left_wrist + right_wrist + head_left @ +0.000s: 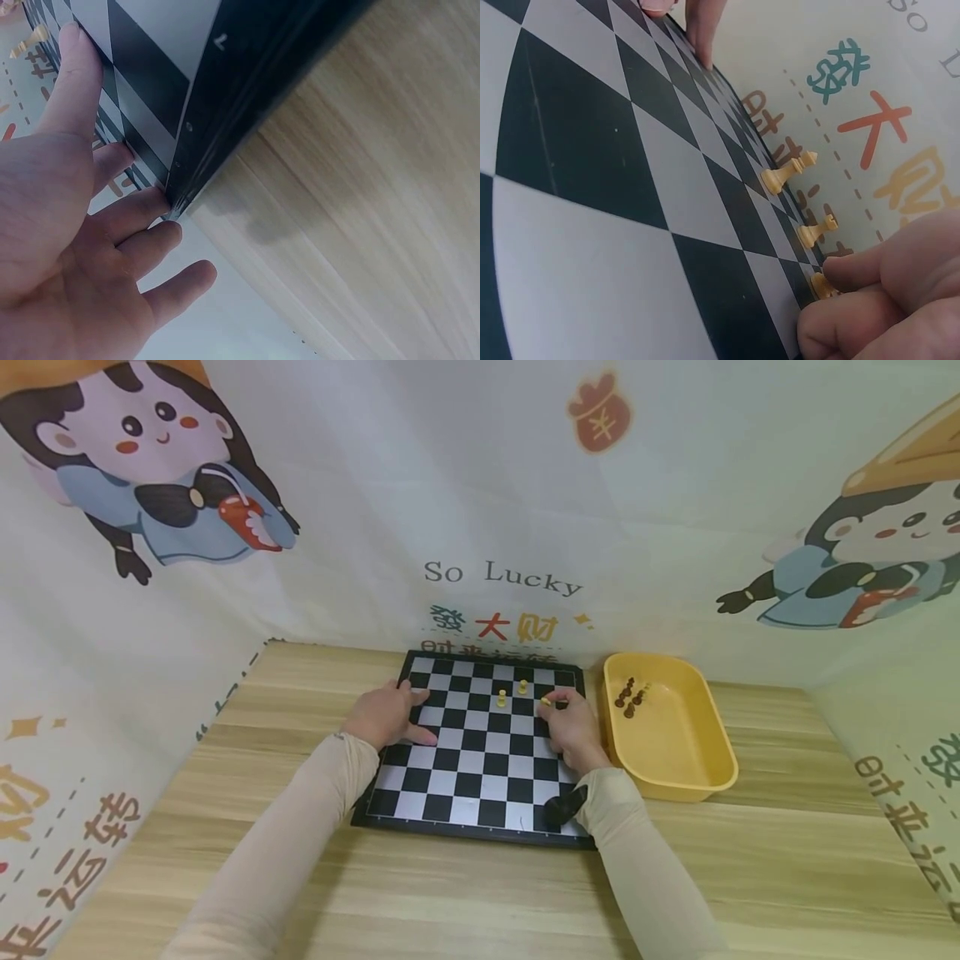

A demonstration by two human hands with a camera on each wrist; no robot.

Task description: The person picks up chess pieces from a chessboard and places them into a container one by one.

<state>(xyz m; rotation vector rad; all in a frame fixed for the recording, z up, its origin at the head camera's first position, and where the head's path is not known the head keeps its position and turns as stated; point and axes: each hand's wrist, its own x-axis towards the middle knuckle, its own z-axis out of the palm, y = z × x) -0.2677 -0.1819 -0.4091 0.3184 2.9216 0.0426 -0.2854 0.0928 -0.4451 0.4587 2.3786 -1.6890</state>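
Observation:
A black-and-white chessboard (465,739) lies flat on the wooden table. My left hand (386,712) rests at its left edge, thumb over the squares and fingers extended along the rim; in the left wrist view this hand (82,225) holds no piece. Near the board's far right, my right hand (573,727) pinches a pale yellow chess piece (546,701) between thumb and finger. The right wrist view shows that piece's base (823,286) at the board, its upper part hidden by the fingers. Two more yellow chess pieces, one nearer (502,698) and one farther (522,687), stand upright to its left.
Right of the board stands a yellow plastic tray (667,756) with several dark brown chess pieces (628,693) at its far left. A printed white cloth (375,485) hangs behind the table (420,893) and along its sides. A black strap (564,807) hangs at the right wrist.

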